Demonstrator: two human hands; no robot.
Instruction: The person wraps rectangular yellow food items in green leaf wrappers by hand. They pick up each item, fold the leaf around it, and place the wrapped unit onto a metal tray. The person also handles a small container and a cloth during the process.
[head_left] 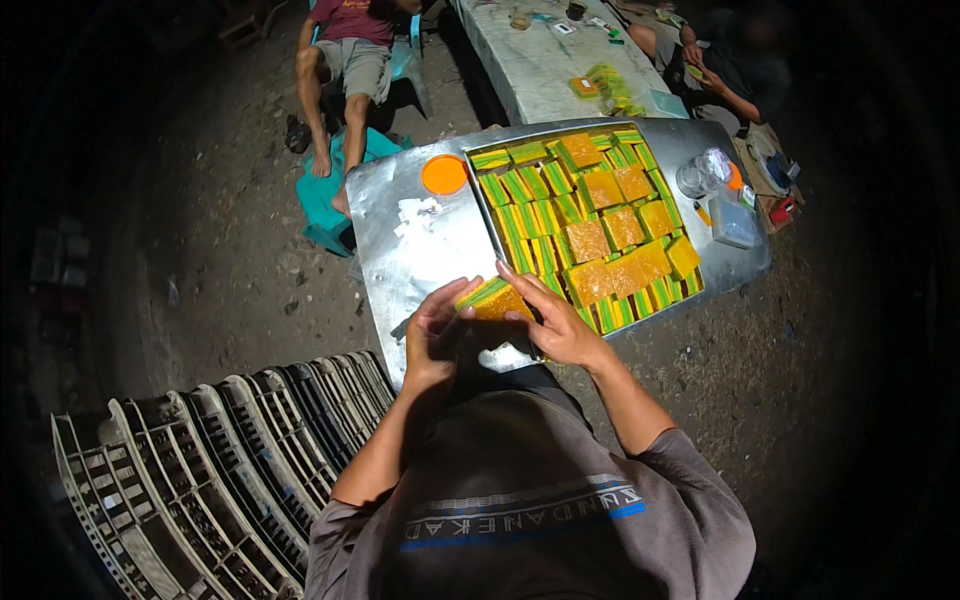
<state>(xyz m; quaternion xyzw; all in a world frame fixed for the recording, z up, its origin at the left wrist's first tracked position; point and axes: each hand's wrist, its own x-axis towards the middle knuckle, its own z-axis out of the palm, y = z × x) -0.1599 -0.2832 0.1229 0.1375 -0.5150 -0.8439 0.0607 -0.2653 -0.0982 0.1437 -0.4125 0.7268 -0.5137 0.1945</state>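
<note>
Over the near edge of the metal table, both my hands hold a flat block (497,304) with a speckled orange face and a yellow-and-green striped side. My left hand (434,325) grips its left end. On its right end are the fingers of my right hand (556,322), with the index finger stretched along the far side. Just beyond my right hand lies a wide tray (487,215) packed with rows of similar yellow-and-green blocks (540,217). Several orange-faced blocks (588,242) lie flat on top of those rows. What the blocks are made of cannot be told.
The metal table (385,270) carries an orange round lid (444,174), white scraps (416,218), a clear jar (712,168) and a plastic box (733,222). Stacked plastic crates (230,450) stand at my left. Two people sit beyond, near a long pale table (530,70).
</note>
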